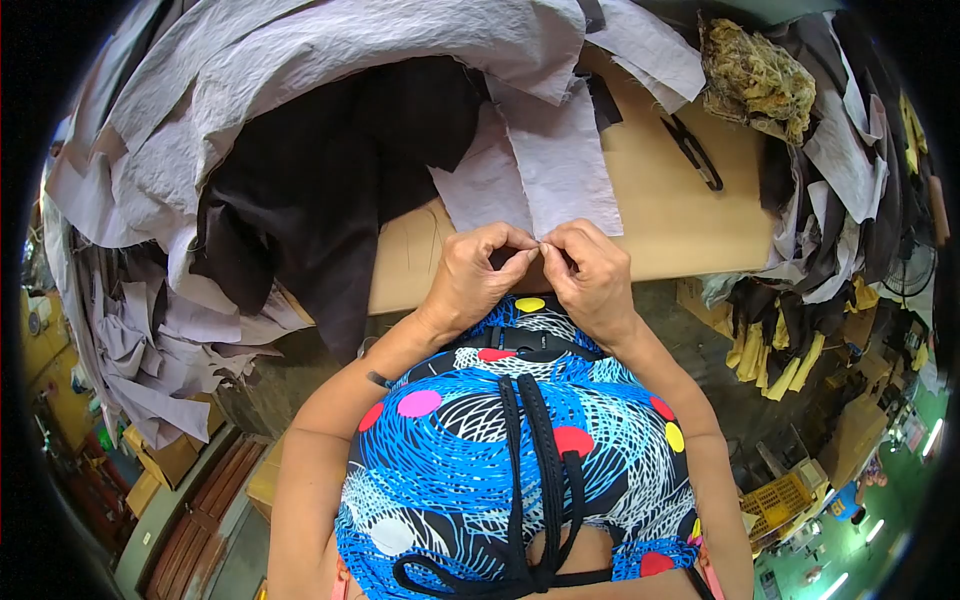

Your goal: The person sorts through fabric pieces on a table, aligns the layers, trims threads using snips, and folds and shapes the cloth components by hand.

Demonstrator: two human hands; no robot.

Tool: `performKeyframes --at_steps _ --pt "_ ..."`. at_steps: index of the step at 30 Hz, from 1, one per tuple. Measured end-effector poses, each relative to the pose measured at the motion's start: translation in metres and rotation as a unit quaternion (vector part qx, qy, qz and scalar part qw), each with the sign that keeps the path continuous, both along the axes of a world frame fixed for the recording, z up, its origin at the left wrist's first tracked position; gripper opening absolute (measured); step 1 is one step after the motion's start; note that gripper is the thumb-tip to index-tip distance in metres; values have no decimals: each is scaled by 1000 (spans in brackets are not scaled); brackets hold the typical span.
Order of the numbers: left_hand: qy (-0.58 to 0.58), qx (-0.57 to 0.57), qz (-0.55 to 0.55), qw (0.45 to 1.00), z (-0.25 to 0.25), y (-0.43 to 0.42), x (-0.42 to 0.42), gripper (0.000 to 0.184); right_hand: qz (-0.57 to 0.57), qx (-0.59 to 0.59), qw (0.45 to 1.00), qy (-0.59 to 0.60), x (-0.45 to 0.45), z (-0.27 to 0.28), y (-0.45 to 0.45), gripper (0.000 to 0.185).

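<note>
Two pale lilac-grey fabric pieces (568, 170) lie side by side on the tan tabletop, with a seam or shared edge running between them toward me. At the near end of that edge, my left hand (482, 268) pinches the fabric with thumb and forefinger. My right hand (588, 270) pinches at the same spot, its fingertips touching those of the left. Whether a loose thread is also between the fingertips is too small to tell. Dark fabric (345, 150) is heaped to the left of the hands.
A large pale cloth (330, 40) drapes across the back and left. Black thread snips (692, 152) rest on the tabletop (690, 225) at right, below a tangled clump of thread (757, 80). More fabric pieces (835, 160) hang over the right edge. A person (848, 502) is far off at lower right.
</note>
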State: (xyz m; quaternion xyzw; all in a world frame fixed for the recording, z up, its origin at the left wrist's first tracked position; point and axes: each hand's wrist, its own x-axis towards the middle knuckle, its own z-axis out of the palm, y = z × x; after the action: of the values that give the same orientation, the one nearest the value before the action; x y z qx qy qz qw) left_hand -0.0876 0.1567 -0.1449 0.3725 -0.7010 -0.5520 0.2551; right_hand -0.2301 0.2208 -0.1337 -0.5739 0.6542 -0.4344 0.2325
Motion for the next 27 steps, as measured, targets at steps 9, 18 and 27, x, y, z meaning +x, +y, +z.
performKeyframes --at_steps 9,18,27 --pt "-6 -33 -2 999 1 1 -1 9 0 -8 1000 25 1 -2 -2 8" --pt "17 101 15 995 -2 2 0 7 -30 68 991 -110 -3 2 -2 6" --pt "25 108 14 994 0 1 0 7 2 -24 999 22 0 1 -1 8"
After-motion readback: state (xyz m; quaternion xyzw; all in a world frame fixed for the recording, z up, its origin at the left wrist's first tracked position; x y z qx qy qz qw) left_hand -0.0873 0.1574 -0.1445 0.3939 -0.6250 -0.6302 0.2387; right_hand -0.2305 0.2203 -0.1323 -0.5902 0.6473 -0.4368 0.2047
